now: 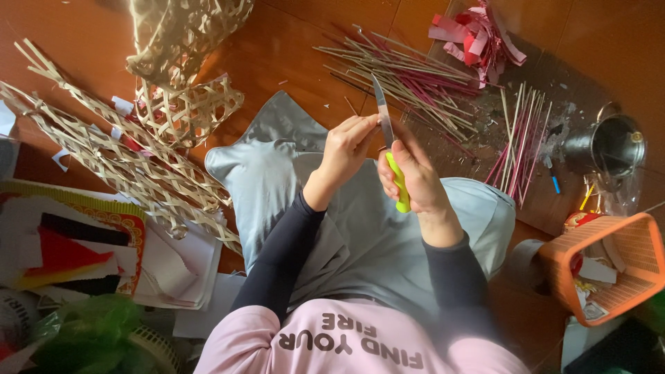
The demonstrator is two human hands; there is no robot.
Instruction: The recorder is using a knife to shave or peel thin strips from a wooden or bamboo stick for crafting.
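My right hand [414,176] grips a knife [383,118] by its yellow-green handle, blade pointing away from me. My left hand [348,147] pinches something small and thin right against the blade; what it holds is hidden by the fingers. Both hands hover over my lap, covered by grey trousers [360,221]. Just beyond the blade lies a heap of thin bamboo sticks [409,73], some pale and some dyed pink.
Woven bamboo lattice pieces [125,152] and a woven frame [183,104] lie at left. Coloured paper sheets [69,249] sit at lower left. Pink paper scraps [474,34], a metal pot [609,145] and an orange plastic basket [609,266] stand at right on the wooden floor.
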